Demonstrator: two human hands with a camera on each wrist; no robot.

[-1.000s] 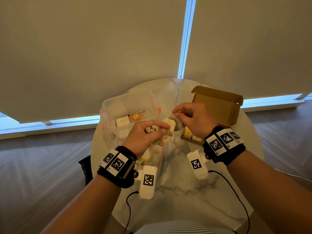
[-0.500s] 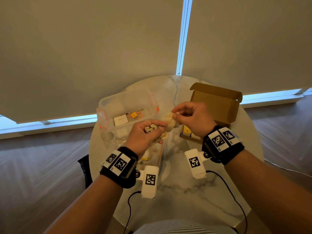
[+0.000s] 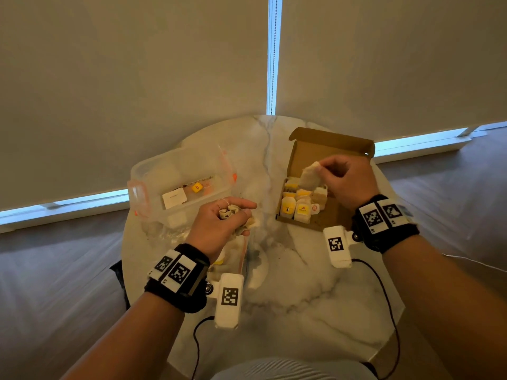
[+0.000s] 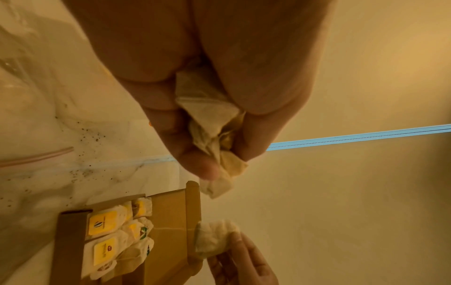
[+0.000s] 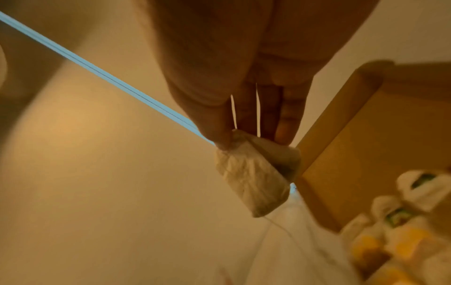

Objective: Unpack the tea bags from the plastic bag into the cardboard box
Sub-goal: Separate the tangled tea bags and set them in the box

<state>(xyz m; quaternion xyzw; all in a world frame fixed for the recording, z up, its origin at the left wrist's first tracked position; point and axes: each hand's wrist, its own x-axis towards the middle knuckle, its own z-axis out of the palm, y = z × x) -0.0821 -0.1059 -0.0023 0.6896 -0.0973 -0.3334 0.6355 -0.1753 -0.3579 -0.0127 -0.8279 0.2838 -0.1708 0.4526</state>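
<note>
An open cardboard box (image 3: 336, 149) stands at the right of the round marble table, with several tea bags (image 3: 300, 205) lying in its left half. My right hand (image 3: 343, 178) pinches one pale tea bag (image 3: 310, 175) (image 5: 253, 177) by its top and holds it above the box. My left hand (image 3: 222, 223) is at the table's middle, its fingers curled round a crumpled bunch of tea bags (image 3: 229, 212) (image 4: 212, 123). The clear plastic bag (image 3: 241, 250) with a pink zip strip lies flat under and behind the left hand, mostly hidden.
A clear plastic container (image 3: 178, 182) with orange clips stands at the table's back left, holding a white card and a yellow tag. Tea dust specks the marble (image 4: 85, 138). Cables trail from both wrist cameras over the near table edge (image 3: 301, 338). Window blinds hang close behind.
My right hand pulled one tea bag away from the left hand's bunch and carried it right, over the box. The left hand stayed in place with its bunch.
</note>
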